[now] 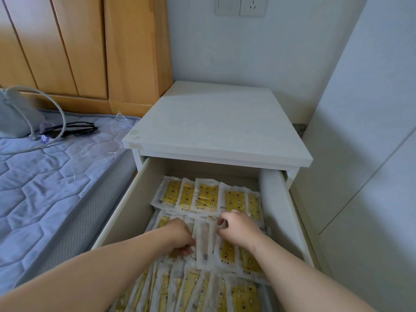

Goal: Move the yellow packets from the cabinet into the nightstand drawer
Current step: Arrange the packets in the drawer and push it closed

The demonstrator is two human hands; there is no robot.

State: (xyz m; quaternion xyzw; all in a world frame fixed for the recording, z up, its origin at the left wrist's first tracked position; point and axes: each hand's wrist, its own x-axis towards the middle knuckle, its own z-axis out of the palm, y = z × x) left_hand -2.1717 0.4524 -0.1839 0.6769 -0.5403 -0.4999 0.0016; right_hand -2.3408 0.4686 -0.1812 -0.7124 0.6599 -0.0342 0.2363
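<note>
Forearms enter from the bottom edge and converge over the open drawer (126,210) of the white nightstand (216,124).

- Yellow packets (207,197) already lie inside in three overlapping rows: back, middle, front. Each packet's long axis runs front to back, and the rows run side to side.
- Left hand (180,237): knuckles up, fingers curled down and pinching the left edge of the middle-row packets (203,242), a pale bunch seen partly on edge.
- Right hand (239,230): fingers curled, thumb and forefinger at the right edge of the same bunch. I cannot tell whether it grasps or only touches.
- Key relation: the bunch sits directly between the two hands, one flank to each, and neither hand is clearly nearer. Its long axis points away from the camera, across the line joining the hands.
- Judgement: this is the placing step. The next move is probably to lay the bunch flat, and either hand could do it, with any push coming inward from the sides.
- Mattress (45,176) is just left of the nightstand. Which cabinet supplied the packets is not evident.
</note>
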